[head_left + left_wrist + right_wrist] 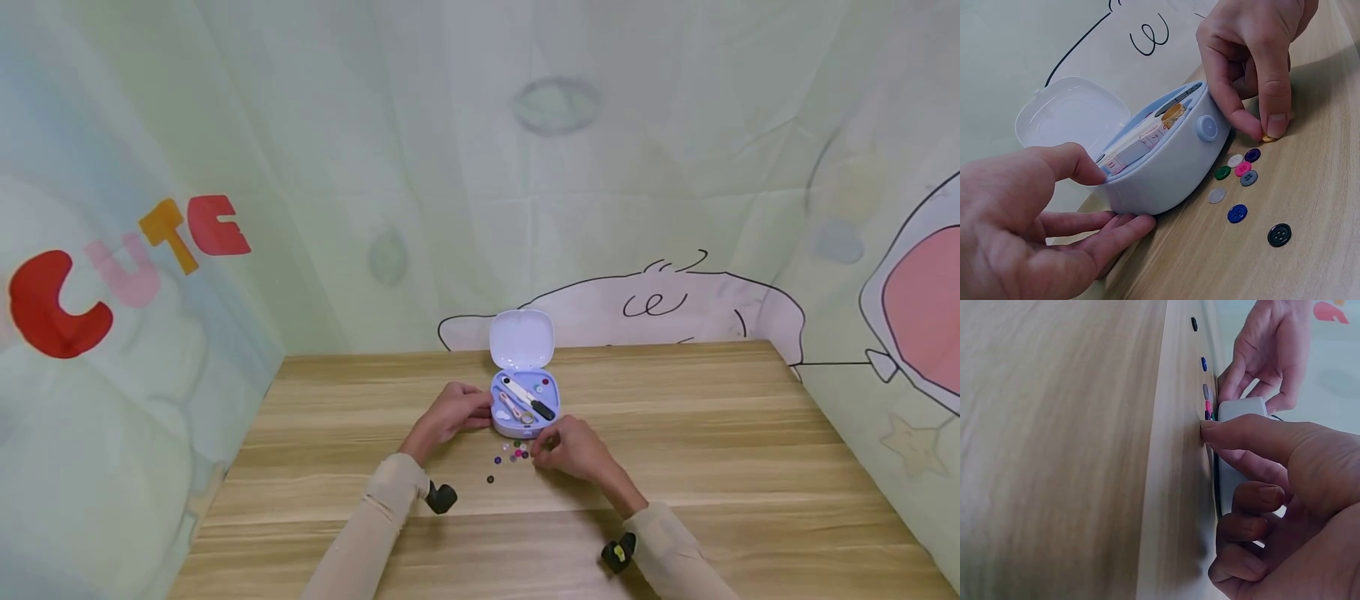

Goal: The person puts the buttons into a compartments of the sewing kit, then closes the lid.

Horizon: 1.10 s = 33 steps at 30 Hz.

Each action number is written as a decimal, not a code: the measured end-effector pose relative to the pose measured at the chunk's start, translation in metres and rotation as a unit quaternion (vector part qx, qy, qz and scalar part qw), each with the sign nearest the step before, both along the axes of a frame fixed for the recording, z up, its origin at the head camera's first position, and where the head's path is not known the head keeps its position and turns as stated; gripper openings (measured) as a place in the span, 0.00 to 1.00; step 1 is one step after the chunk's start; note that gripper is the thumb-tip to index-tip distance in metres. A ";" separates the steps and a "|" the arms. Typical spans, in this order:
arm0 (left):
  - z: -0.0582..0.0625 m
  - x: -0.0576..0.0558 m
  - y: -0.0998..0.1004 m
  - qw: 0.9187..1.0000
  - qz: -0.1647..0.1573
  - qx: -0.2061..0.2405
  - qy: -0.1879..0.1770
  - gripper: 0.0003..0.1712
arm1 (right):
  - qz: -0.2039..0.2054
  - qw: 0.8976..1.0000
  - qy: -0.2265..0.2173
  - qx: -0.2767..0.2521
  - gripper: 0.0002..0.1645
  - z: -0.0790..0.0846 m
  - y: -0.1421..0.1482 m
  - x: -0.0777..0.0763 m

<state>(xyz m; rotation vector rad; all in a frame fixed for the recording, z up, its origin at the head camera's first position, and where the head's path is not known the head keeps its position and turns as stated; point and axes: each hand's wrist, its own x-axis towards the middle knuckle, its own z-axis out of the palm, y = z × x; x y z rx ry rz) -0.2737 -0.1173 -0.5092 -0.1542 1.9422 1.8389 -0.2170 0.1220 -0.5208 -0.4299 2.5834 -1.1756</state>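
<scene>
A white-and-blue sewing kit box (517, 432) stands on the table with its lid (522, 337) raised. Inside lie a black-handled tool (542, 409), a tape measure (1138, 149) and a gold ring-like thimble (1173, 115). My left hand (455, 410) grips the box's left side, thumb on the rim and fingers against the wall below. At the box's front right, my right hand (573, 450) pinches a yellow button (1267, 138) between thumb and index finger, close over the wood. Loose buttons lie in front of the box, among them a pink button (1243, 168) and a green button (1222, 172).
Nearer the person are a blue button (1237, 213) and a black button (1279, 235). The wooden table (720, 450) ends at a printed cloth backdrop (450, 167) behind the box. Black wrist cameras (442, 498) sit at both sleeves.
</scene>
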 end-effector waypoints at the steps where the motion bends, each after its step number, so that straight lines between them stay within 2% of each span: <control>1: 0.000 0.000 0.000 1.000 -0.001 0.000 0.001 0.21 | 0.001 1.000 -0.001 -0.002 0.06 0.000 0.000 0.000; 14: -0.001 0.002 0.001 1.000 0.004 -0.001 -0.001 0.20 | 0.005 1.000 0.021 -0.004 0.07 -0.002 0.000 0.004; 26: -0.001 0.002 0.001 1.000 0.006 -0.005 -0.001 0.19 | -0.015 0.999 0.032 0.018 0.06 -0.005 -0.002 0.008; 33: -0.001 0.001 0.001 1.000 0.005 -0.005 0.000 0.21 | -0.008 0.998 0.048 0.032 0.06 -0.004 -0.002 0.010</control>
